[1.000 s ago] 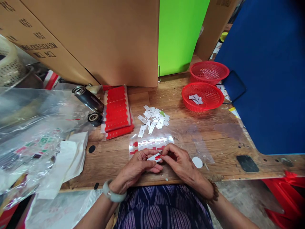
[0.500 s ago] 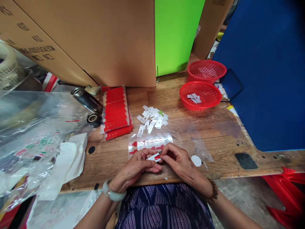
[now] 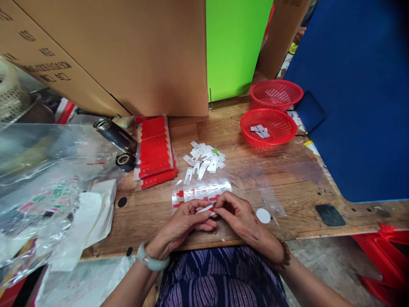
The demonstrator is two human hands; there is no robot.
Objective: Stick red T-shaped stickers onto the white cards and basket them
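Note:
Near the table's front edge, my left hand [image 3: 188,218] pinches a small white piece [image 3: 204,209] between thumb and fingers. My right hand [image 3: 238,213] meets it from the right, its fingertips closed on a small red sticker [image 3: 211,209] at the piece's end. Just beyond both hands lies a clear sheet with red stickers [image 3: 207,190], its near part hidden by them. Behind the sheet is a loose pile of white slotted pieces [image 3: 204,158], with one green piece [image 3: 215,152] among them.
Two red baskets [image 3: 268,135] stand at the back right, the nearer holding a few white pieces. Red sticker sheets [image 3: 155,147], a dark flask [image 3: 116,136] and plastic bags [image 3: 57,157] are on the left. Cardboard [image 3: 128,55] and a blue panel [image 3: 358,102] rise behind.
The white piece has tilted in my left hand and shows less of its face. Both hands stay in nearly the same place.

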